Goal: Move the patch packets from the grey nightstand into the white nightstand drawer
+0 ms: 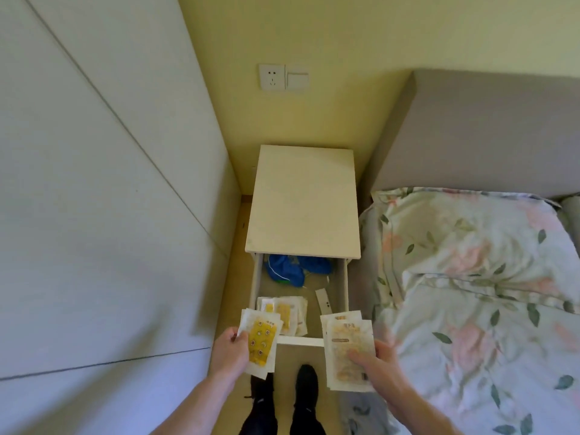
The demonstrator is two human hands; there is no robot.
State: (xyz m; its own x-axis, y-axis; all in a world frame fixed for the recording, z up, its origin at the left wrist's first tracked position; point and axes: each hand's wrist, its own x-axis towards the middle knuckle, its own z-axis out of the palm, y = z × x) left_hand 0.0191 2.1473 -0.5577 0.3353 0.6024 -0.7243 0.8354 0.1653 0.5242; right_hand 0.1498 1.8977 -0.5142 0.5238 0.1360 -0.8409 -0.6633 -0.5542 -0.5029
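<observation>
The white nightstand (303, 202) stands against the wall with its drawer (299, 341) pulled out toward me. Several patch packets (290, 312) lie in the drawer's front left part. My left hand (227, 351) grips a small stack of white packets (260, 342) with a yellow patch showing, just over the drawer's front left corner. My right hand (378, 361) holds another stack of pale packets (348, 350) over the front right corner. The grey nightstand is out of view.
Blue cloth (295, 270) and a small white strip (324, 301) lie deeper in the drawer. A bed with floral bedding (470, 293) is close on the right, a wardrobe wall (94, 199) on the left. My black shoes (306, 383) stand below the drawer front.
</observation>
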